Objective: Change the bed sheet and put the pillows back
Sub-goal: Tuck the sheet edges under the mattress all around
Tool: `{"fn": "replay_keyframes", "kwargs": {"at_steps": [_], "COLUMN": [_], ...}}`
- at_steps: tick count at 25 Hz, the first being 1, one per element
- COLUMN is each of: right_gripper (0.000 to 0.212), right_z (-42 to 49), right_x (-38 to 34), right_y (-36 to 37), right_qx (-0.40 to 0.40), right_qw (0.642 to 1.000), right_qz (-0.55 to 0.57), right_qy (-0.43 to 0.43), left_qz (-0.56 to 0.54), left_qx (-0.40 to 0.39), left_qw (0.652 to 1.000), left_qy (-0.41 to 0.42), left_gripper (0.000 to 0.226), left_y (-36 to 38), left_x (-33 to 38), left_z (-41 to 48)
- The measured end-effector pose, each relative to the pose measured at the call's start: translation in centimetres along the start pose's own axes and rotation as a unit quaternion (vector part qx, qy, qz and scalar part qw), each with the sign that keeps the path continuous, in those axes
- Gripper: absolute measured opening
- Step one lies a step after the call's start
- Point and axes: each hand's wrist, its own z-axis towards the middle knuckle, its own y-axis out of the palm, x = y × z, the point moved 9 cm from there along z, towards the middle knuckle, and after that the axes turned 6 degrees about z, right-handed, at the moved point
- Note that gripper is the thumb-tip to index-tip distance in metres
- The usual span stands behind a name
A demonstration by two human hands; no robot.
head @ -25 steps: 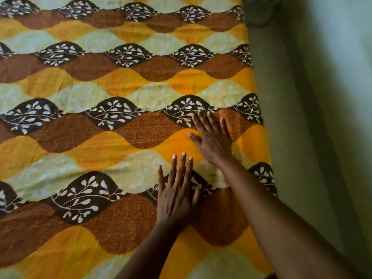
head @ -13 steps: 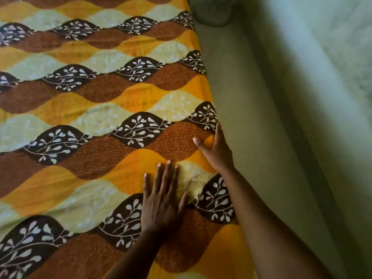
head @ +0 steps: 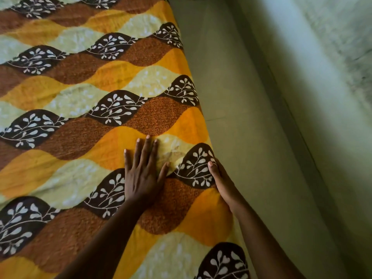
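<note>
Right hand [head: 221,182] has slid to the bed's [head: 204,125] right edge (can't tell its grip), left hand [head: 141,174] lies flat and open on the sheet [head: 80,97], so tucking's probably next.

Left hand [head: 141,176] flat; right hand [head: 222,183] edgewise, its grip unclear.

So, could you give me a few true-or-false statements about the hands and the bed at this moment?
1. The left hand lies flat on the sheet, fingers straight. True.
2. The right hand rests in the middle of the sheet. False: it is at the sheet's side edge.
3. A pillow lies on the sheet. False: no pillow is in view.
4. The sheet has white leaf sprigs on dark brown patches. True.
</note>
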Motion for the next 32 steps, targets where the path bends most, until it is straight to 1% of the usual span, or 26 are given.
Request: {"fn": "replay_keyframes", "kwargs": {"at_steps": [1,2,3,4,5,6,7,8,9,10,12,13,16,18,19,20,22,24,25,27,29,30,32], "right_gripper": [0.106,0.098,0.082,0.068,0.062,0.062,0.066,0.07,0.075,0.08,0.085,0.083,0.073,0.064,0.059,0.055,0.047,0.042,0.041,0.042,0.041,0.04,0.039], "right_z": [-1.0,-1.9,-2.8,-3.5,-4.0,-4.0,-4.0,-3.4,-3.2,-2.8,-2.8,-2.9,-4.9,-7.2,-8.7,-10.3,-13.4,-16.8,-18.3,-21.3,-24.3,-25.5,-27.3], "right_x": [0.0,-0.6,-2.2,-3.7,-4.8,-4.8,-4.4,-3.3,-2.6,-1.5,0.7,1.9,4.4,5.9,6.4,6.9,7.5,7.4,7.3,6.5,6.0,5.9,5.8], "right_y": [-0.8,-1.6,-1.7,-0.3,2.3,4.6,5.9,6.0,5.1,3.8,1.5,0.9,0.0,-0.9,-1.4,-1.8,-3.4,-4.9,-5.3,-5.5,-5.4,-5.4,-5.9], "right_qx": [0.031,0.092,0.158,0.187,0.179,0.164,0.159,0.16,0.168,0.176,0.186,0.179,0.122,0.092,0.081,0.077,0.098,0.124,0.125,0.118,0.104,0.099,0.092], "right_qw": [0.998,0.986,0.961,0.929,0.898,0.866,0.844,0.84,0.854,0.88,0.932,0.949,0.977,0.986,0.987,0.987,0.981,0.977,0.976,0.976,0.978,0.98,0.983], "right_qz": [-0.052,-0.114,-0.167,-0.221,-0.288,-0.355,-0.402,-0.419,-0.409,-0.374,-0.275,-0.236,-0.171,-0.136,-0.13,-0.136,-0.164,-0.175,-0.176,-0.179,-0.173,-0.167,-0.146], "right_qy": [-0.032,-0.084,-0.154,-0.228,-0.281,-0.311,-0.319,-0.305,-0.275,-0.236,-0.148,-0.107,-0.021,0.027,0.04,0.043,0.026,0.007,-0.003,-0.032,-0.045,-0.049,-0.057], "left_qz": [-0.018,-0.035,-0.047,-0.054,-0.053,-0.041,-0.023,-0.008,0.001,0.005,0.001,-0.003,-0.015,-0.039,-0.063,-0.101,-0.209,-0.292,-0.308,-0.362,-0.435,-0.455,-0.472], "left_qx": [0.004,0.008,0.011,0.013,0.01,0.003,-0.008,-0.016,-0.019,-0.021,-0.028,-0.033,-0.055,-0.071,-0.098,-0.134,-0.169,-0.175,-0.187,-0.217,-0.218,-0.213,-0.206], "left_qw": [1.0,0.999,0.998,0.998,0.998,0.999,1.0,1.0,1.0,1.0,1.0,0.999,0.998,0.997,0.993,0.986,0.963,0.938,0.927,0.891,0.846,0.833,0.823], "left_qy": [-0.009,-0.019,-0.028,-0.031,-0.023,-0.004,0.014,0.018,0.013,0.006,0.004,0.006,0.013,0.012,0.012,0.008,-0.012,-0.07,-0.105,-0.169,-0.22,-0.231,-0.24], "left_gripper": [0.07,0.068,0.067,0.065,0.064,0.064,0.064,0.064,0.064,0.064,0.065,0.066,0.068,0.068,0.065,0.061,0.054,0.047,0.046,0.046,0.042,0.04,0.038], "left_y": [-0.4,-0.8,-1.0,-1.0,-0.7,-0.2,0.4,1.1,1.5,1.7,1.7,1.9,2.1,1.8,1.8,1.5,-0.6,-4.1,-5.2,-6.7,-8.1,-8.6,-9.9], "left_x": [0.2,0.8,1.7,2.9,4.1,5.3,6.1,6.2,6.0,5.7,5.6,5.6,5.6,5.2,5.0,4.9,5.3,5.4,5.3,5.1,4.9,5.0,5.6], "left_z": [-0.7,-1.9,-3.8,-6.1,-8.4,-10.5,-11.9,-12.7,-12.7,-12.5,-12.3,-12.4,-12.2,-11.7,-11.6,-11.8,-13.4,-16.5,-18.5,-22.8,-26.8,-28.2,-30.3]}}
